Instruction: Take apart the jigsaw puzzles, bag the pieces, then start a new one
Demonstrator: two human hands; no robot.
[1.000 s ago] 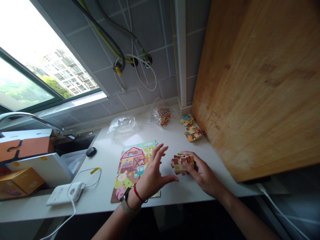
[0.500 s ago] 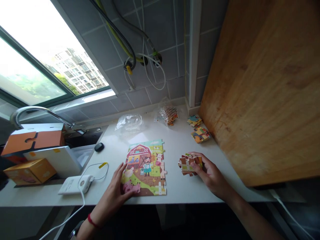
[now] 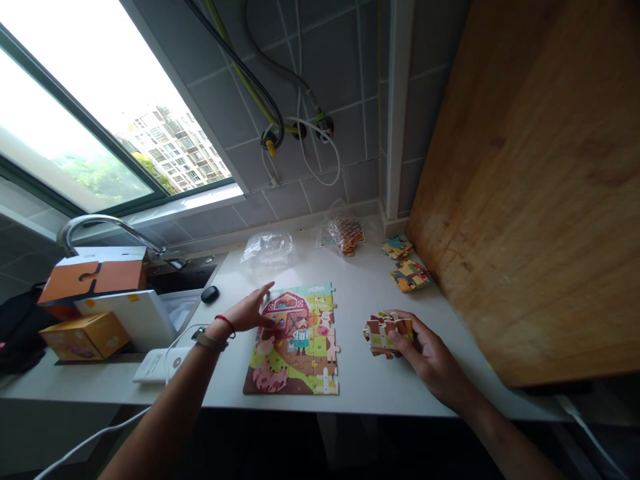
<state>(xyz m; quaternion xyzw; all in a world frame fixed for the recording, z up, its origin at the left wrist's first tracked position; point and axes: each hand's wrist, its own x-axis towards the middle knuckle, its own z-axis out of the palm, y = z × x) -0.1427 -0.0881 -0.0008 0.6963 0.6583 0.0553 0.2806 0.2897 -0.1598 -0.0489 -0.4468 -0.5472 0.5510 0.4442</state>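
A partly joined farm jigsaw puzzle (image 3: 305, 353) lies flat on the white counter, showing a red barn, a farmer, a cow and a pig. Its right edge has open knobs. My left hand (image 3: 253, 311) is at the puzzle's upper left edge, thumb and fingers spread apart around the corner. To the right of the puzzle, my right hand (image 3: 425, 350) grips a stack of jigsaw pieces (image 3: 383, 335) just above the counter, thumb on top. The top piece shows a white fence on green and brown.
Two piles of puzzle pieces (image 3: 410, 275) lie by the wooden board (image 3: 525, 200). Behind the puzzle are a bag of pieces (image 3: 343, 233) and a crumpled clear bag (image 3: 269, 250). Boxes (image 3: 95, 277), a black oval object (image 3: 210, 294) and a white power bank (image 3: 160, 366) stand left, near the faucet (image 3: 120, 227).
My left hand has moved up from the puzzle's lower left side to its upper left corner. The right hand still holds the stack. The view has shifted slightly.
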